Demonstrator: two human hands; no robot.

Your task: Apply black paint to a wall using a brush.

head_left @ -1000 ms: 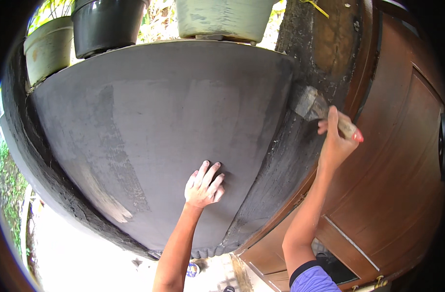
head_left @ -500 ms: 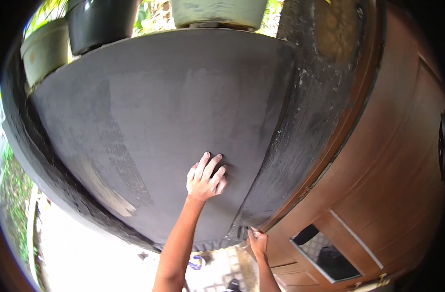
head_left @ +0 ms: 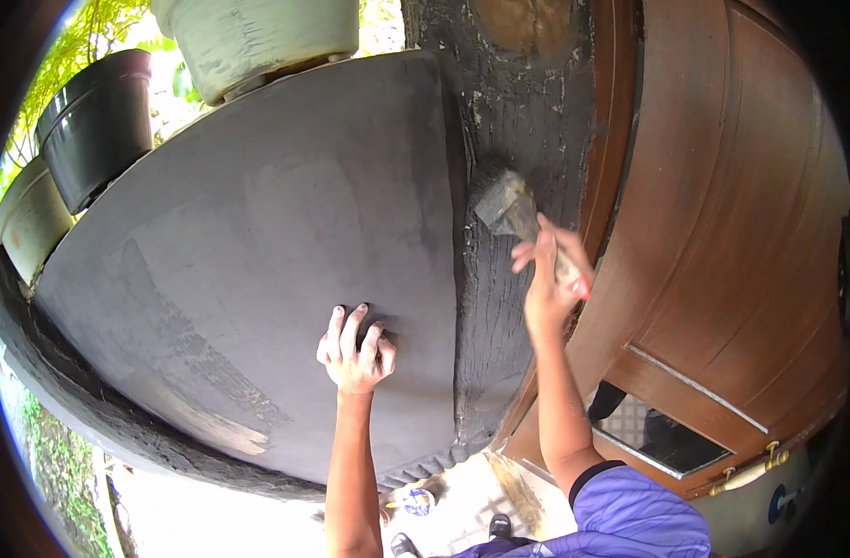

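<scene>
My right hand (head_left: 551,279) grips the handle of a wide paintbrush (head_left: 507,206). Its bristle end is against or just in front of the dark, rough-textured post (head_left: 499,316) beside the wooden door; brush and hand are slightly blurred. A pale handle with a reddish end shows past my fingers. My left hand (head_left: 357,353) rests on the smooth dark grey panel (head_left: 285,242), fingers bent and apart, tips whitish. A dark patch shows between those fingers; whether it is shadow or a thing I cannot tell. Lighter, worn streaks mark the panel's lower left.
Along the panel's top edge stand a pale green pot (head_left: 267,37), a black pot (head_left: 95,126) and a greyish pot (head_left: 33,219). To the right is a brown wooden door (head_left: 732,232) with a brass handle (head_left: 750,470). Below, a small tub (head_left: 418,503) sits on the floor near my feet.
My right hand has risen from the panel's bottom corner to the post, and the brush now shows fully. My left hand stays on the panel. The view has shifted to the right.
</scene>
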